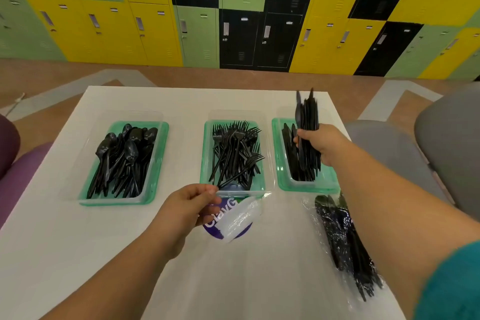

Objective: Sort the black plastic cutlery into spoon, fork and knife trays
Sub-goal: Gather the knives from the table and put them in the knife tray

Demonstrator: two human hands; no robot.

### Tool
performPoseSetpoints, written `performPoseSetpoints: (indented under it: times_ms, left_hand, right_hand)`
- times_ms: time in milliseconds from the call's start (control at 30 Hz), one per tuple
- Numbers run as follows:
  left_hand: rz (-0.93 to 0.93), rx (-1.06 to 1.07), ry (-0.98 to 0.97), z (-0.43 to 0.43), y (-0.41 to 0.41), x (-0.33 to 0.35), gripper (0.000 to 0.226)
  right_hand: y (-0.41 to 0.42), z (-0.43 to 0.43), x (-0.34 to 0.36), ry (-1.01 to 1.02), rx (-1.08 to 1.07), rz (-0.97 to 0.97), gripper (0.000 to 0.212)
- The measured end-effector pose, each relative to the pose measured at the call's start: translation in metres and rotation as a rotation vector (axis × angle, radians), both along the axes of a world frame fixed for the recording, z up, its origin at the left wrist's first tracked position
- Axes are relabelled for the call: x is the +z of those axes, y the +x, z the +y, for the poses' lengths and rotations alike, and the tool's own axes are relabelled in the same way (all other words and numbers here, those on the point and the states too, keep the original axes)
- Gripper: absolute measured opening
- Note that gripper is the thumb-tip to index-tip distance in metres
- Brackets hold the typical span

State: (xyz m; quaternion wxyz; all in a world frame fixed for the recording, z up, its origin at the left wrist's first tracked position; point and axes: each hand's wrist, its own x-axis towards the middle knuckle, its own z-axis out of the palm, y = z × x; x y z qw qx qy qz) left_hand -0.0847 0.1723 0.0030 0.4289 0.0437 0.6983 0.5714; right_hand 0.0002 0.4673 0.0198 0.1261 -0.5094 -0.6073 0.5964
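Note:
Three green trays stand in a row on the white table [65, 254]. The left tray [162, 138] holds black spoons [124, 156]. The middle tray [206, 163] holds black forks [233, 148]. The right tray [330, 182] holds black knives [292, 161]. My right hand [322, 143] grips a bundle of knives [306, 112], held upright over the right tray. My left hand [192, 205] pinches the handle end of one fork [241, 171] at the middle tray's near edge. It also touches a crumpled clear wrapper [241, 218].
A clear plastic bag with more black cutlery [345, 241] lies at the near right, partly under my right forearm. A purple round label [220, 215] lies under the wrapper. Grey chairs [441, 138] stand to the right, a purple seat [15, 176] to the left, lockers behind.

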Motion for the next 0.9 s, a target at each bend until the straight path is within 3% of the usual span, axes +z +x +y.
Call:
performPoseSetpoints:
  times_ms: [133,300,400,533,633,733,900]
  left_hand:
    - [0.226,-0.041,-0.077,0.008,-0.011,-0.005,0.012]
    - [0.711,-0.268,-0.299,0.048,-0.025,0.001,0.013]
    - [0.871,-0.443,-0.379,0.074,-0.030,-0.001,0.019]
    - [0.987,-0.634,-0.544,0.094,-0.033,-0.011,0.023]
    - [1.043,-0.746,-0.653,0.102,-0.034,-0.018,0.010]
    - [1.041,-0.751,-0.712,0.105,-0.034,-0.024,0.015]
    - [1.019,-0.709,-0.654,0.106,-0.033,-0.026,0.018]
  right_hand:
    - [-0.007,0.002,-0.033,0.092,0.053,-0.272,0.041]
    - [-0.008,0.000,-0.043,0.293,0.114,-0.431,0.034]
    - [-0.005,0.003,-0.043,0.406,0.122,-0.494,0.039]
    - [0.001,0.010,-0.043,0.472,0.088,-0.541,0.044]
    - [0.006,0.012,-0.044,0.469,0.164,-0.616,0.045]
    - [0.008,0.010,-0.045,0.476,0.199,-0.615,0.046]
    - [0.018,0.011,-0.047,0.503,0.193,-0.671,0.048]
